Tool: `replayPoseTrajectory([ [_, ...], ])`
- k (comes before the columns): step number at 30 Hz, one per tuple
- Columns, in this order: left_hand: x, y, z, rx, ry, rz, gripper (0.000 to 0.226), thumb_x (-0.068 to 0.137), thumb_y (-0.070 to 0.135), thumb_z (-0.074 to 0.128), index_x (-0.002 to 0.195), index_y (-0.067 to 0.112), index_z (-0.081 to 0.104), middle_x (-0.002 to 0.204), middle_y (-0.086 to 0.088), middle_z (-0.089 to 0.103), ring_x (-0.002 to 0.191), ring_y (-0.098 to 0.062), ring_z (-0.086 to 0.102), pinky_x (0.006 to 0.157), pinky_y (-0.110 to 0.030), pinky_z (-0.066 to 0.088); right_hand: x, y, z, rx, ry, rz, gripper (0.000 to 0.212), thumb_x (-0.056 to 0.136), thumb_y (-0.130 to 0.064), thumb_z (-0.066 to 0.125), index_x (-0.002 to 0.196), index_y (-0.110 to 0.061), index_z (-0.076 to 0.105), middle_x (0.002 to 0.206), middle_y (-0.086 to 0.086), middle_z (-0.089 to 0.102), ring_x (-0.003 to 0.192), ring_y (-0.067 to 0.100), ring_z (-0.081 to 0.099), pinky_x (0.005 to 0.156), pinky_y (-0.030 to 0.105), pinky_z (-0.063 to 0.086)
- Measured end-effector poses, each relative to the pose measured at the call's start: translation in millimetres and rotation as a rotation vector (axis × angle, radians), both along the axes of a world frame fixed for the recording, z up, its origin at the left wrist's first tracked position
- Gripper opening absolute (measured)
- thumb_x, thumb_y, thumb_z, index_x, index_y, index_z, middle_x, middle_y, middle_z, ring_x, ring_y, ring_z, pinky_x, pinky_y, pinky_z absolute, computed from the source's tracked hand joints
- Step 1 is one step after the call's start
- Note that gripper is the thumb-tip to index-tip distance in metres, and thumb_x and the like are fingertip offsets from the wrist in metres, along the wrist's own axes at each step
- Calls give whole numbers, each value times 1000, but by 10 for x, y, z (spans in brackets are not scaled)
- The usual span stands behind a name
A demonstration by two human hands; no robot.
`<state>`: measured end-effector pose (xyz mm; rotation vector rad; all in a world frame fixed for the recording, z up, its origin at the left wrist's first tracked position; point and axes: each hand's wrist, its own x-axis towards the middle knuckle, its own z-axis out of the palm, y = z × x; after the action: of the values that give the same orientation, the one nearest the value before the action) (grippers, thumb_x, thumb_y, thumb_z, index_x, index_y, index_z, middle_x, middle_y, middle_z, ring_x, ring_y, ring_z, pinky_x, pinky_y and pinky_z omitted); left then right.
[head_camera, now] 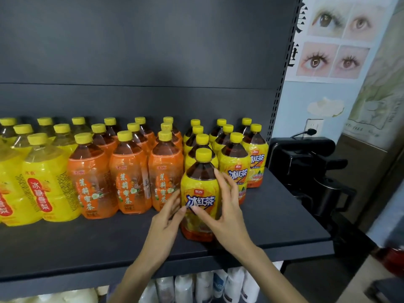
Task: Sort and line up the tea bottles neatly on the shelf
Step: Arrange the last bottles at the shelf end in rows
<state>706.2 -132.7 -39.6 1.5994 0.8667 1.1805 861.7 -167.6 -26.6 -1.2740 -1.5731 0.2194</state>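
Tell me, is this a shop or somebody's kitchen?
Most likely a small shop. Dozens of tea bottles stand in rows, grouped by label colour, on a dark metal shelf like the ones in stores. More white bottles are packed on the level below.

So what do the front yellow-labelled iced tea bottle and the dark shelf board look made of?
Front yellow-labelled iced tea bottle: probably clear plastic, dark tea showing through its shoulder; glossy film label. Dark shelf board: matt, thin-edged, likely painted metal, though unsure.
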Motion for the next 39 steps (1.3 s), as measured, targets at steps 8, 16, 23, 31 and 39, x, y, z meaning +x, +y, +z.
replayPoseTrajectory([
  [8,301,7,4,86,175,-192,46,97,19,47,130,48,34,133,29,40,117,22,37,91,0,33,304,57,-10,67,56,-128,100,71,-50,76,138,-57,2,143,-18,14,135,-9,18,99,-1,24],
  [16,497,326,30,535,691,-141,70,85,72,22,143,41,0,152,22,0,139,8,-6,114,-15,-2,652,43,-37,71,56,-307,98,72,-35,79,138,-53,8,132,-28,16,125,-6,32,81,-4,35],
  [23,414,553,-1,861,873,135,95,87,35,63,151,21,-5,159,-2,-11,145,-23,-12,115,-42,-8,1004,52,20,37,61,-348,97,73,-29,80,136,-52,10,131,-13,20,111,-22,35,76,-3,36],
  [31,322,700,171,895,884,432,106,74,35,75,152,17,6,158,-16,5,144,-37,-1,106,-64,11,1169,30,35,1,30,-424,99,76,-31,77,139,-52,4,130,-12,26,108,3,40,80,30,42],
  [39,390,692,91,1004,958,434,103,70,40,77,150,16,16,155,-18,17,142,-40,10,103,-65,14,1336,229,71,-38,18,-560,99,75,-35,77,148,-37,9,144,5,27,120,23,48,83,39,46],
])
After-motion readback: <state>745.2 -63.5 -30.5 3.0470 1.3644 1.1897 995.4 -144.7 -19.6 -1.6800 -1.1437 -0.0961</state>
